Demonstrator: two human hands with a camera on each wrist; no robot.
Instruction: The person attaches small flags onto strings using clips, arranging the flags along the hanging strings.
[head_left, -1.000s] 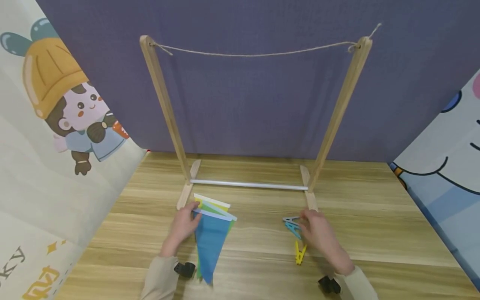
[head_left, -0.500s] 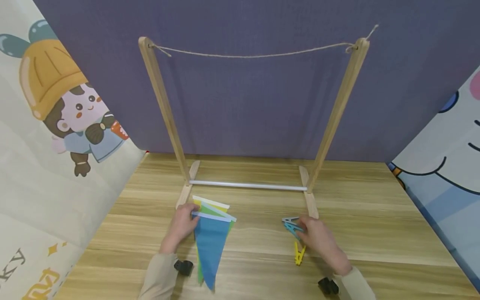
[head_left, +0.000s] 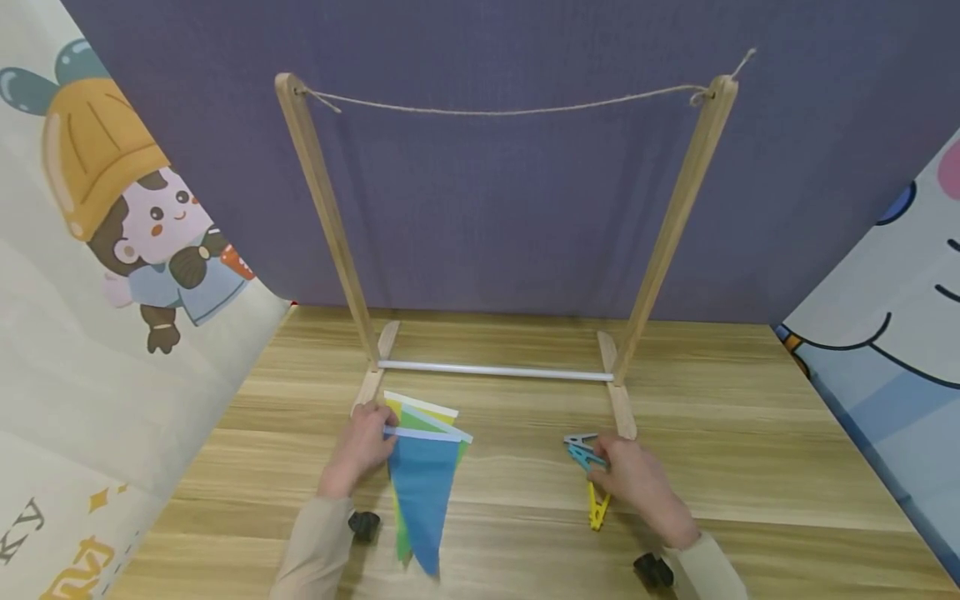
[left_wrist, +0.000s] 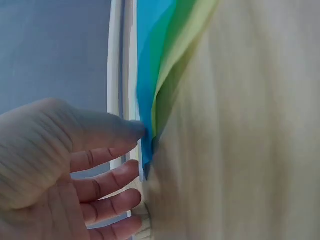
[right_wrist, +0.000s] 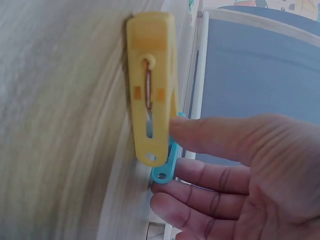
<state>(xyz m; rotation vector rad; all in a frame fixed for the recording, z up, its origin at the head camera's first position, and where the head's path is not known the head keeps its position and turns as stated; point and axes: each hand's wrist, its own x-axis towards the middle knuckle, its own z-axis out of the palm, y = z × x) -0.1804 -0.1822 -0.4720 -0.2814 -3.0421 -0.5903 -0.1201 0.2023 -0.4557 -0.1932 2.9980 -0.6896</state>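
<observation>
Got left hand (head_left: pixel 362 442) at lower left of centre, pinching blue flag (head_left: pixel 426 492) at left end of its pale top band, with thumb and index. In left wrist view, see remaining fingers held apart from flag. Under blue one, see green flag (head_left: pixel 403 546), then yellow flag (head_left: pixel 438 416), fanned at top, with points toward bottom of frame.

Got right hand (head_left: pixel 637 479) at lower right of centre, with thumb and fingertips about right end of blue clip (head_left: pixel 583 457). Can't tell if actually gripping it. See grey clip (head_left: pixel 579 439) just above, yellow clip (head_left: pixel 597 510) just below, lying on table (head_left: pixel 750 442).

Behind, across middle, see stand: left post (head_left: pixel 322 200), right post (head_left: pixel 675 217), white rod (head_left: pixel 487 369) low between them, sagging string (head_left: pixel 495 112) near top of frame.
</observation>
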